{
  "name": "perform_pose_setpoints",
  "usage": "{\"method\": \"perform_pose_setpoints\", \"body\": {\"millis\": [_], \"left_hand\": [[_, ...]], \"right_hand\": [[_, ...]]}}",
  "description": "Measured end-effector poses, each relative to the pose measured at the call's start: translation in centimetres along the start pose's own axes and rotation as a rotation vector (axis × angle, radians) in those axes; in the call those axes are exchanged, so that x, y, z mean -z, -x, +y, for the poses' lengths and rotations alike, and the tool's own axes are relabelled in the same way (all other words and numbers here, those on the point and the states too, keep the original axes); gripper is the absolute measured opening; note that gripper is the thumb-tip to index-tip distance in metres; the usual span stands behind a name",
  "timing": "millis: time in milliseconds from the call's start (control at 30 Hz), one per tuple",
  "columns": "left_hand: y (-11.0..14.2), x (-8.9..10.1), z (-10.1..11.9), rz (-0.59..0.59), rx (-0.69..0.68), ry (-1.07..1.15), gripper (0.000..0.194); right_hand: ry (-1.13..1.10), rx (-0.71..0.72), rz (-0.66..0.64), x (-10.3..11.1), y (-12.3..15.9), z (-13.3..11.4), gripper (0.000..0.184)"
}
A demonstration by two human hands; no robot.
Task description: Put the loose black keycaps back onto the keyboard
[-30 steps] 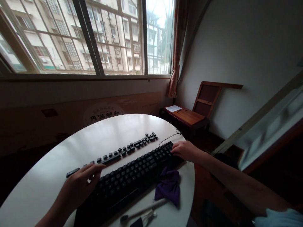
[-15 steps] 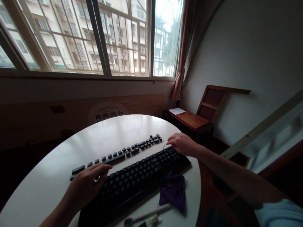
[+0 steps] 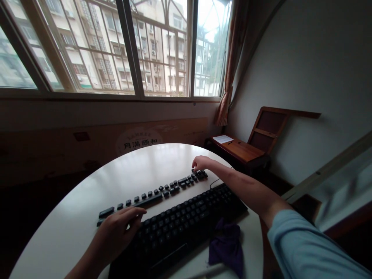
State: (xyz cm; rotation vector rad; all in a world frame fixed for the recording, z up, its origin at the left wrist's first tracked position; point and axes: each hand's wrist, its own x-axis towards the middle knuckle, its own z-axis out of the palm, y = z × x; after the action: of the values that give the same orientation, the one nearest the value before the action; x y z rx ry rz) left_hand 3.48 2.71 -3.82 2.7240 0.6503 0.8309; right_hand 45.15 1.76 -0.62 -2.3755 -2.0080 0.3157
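Note:
A black keyboard (image 3: 186, 217) lies at a slant on the white round table (image 3: 72, 201). Behind it runs a row of loose black keycaps (image 3: 152, 198). My right hand (image 3: 201, 163) reaches over to the row's far right end, fingers pinched down on a small keycap (image 3: 192, 170). At the keyboard's left end rests my left hand (image 3: 120, 228), its forefinger stretched out and thumb apart, with nothing seen in it. A purple cloth (image 3: 226, 248) lies against the keyboard's front edge.
A thin cable (image 3: 213, 183) curves behind the keyboard's right end. Beyond the table stand a low wooden bench (image 3: 244, 150) with a paper (image 3: 223, 139) on it, and a barred window (image 3: 162, 58). A printed board (image 3: 174, 135) leans below the window.
My right hand has gone from the keyboard's back right corner to the far end of the keycap row. My left hand stays by the keyboard's left end. The view has shifted slightly.

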Motion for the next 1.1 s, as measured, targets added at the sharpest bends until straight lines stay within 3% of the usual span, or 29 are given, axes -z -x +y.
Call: {"method": "perform_pose_setpoints", "body": {"millis": [200,367,533,600,667,800,967,1033,1100], "left_hand": [[-0.1,0.5,0.7,-0.019,0.039,-0.016,0.029],[-0.2,0.7,0.1,-0.013,0.047,-0.027,0.030],[0.0,0.2,-1.1,0.000,0.057,-0.028,0.032],[0.0,0.0,-1.5,0.011,0.070,-0.015,0.034],[0.0,0.0,-1.8,0.003,0.083,0.001,0.034],[-0.3,0.1,-2.2,-0.030,0.093,0.008,0.038],[-0.3,-0.4,-3.5,0.020,0.096,-0.022,0.043],[-0.1,-0.7,-4.2,0.021,0.094,-0.031,0.042],[0.0,-0.9,-4.7,0.019,0.088,-0.042,0.040]], "right_hand": [[0.045,-0.012,0.068,-0.2,0.5,-0.3,0.022],[0.036,0.043,0.210,2.0,2.3,-0.2,0.024],[-0.029,0.243,0.360,3.8,9.3,0.2,0.019],[-0.122,0.356,0.458,3.7,13.0,0.0,0.017],[-0.253,0.377,0.503,3.2,16.6,-0.2,0.016],[-0.582,0.208,0.358,1.0,21.7,0.5,0.018],[-0.999,-0.035,0.151,-2.8,24.3,3.7,0.020],[-0.971,-0.117,0.106,-3.7,24.7,4.8,0.020],[-0.802,-0.129,0.082,-3.8,24.8,5.5,0.020]]}}
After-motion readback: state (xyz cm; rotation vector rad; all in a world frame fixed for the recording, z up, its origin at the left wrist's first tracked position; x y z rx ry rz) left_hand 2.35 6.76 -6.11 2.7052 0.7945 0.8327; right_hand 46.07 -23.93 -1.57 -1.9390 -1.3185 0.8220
